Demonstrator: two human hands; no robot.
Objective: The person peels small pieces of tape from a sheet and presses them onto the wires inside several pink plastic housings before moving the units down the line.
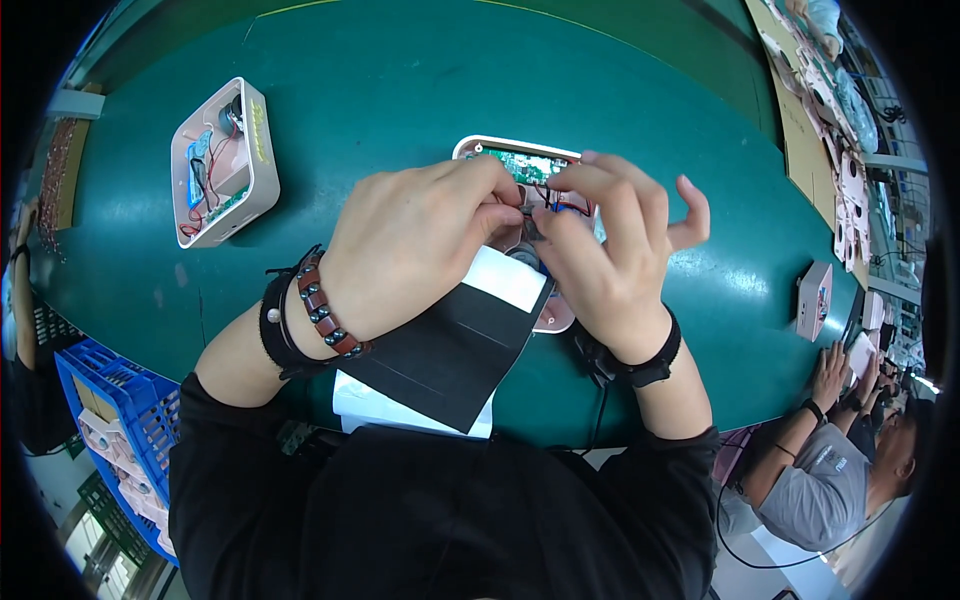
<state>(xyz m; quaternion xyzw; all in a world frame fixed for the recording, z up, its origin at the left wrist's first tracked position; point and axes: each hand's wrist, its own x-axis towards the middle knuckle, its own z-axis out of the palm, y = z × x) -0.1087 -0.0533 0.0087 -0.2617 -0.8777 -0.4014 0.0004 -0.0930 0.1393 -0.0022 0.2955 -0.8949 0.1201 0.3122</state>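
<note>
A pale pink plastic housing (520, 141) lies open between my hands, with a green circuit board (530, 166) at its far end and red and black wires (570, 207) inside. My left hand (405, 225) reaches in from the left, thumb and forefinger pinched over the housing; what they hold is too small to make out. From the right, my right hand (615, 245) pinches a thin dark wire (548, 196) between thumb and forefinger, its little finger raised. Both hands hide much of the interior. A black sheet (450, 345) with a white end lies under my left wrist, overlapping the housing.
Another open housing (262, 185) with wires and a speaker stands at the left on the green table (400, 90). A blue crate (125, 400) holds pink parts at lower left. Cardboard (795, 130) with pink panels lies far right. A co-worker (825, 480) sits at right beside a small housing (815, 300).
</note>
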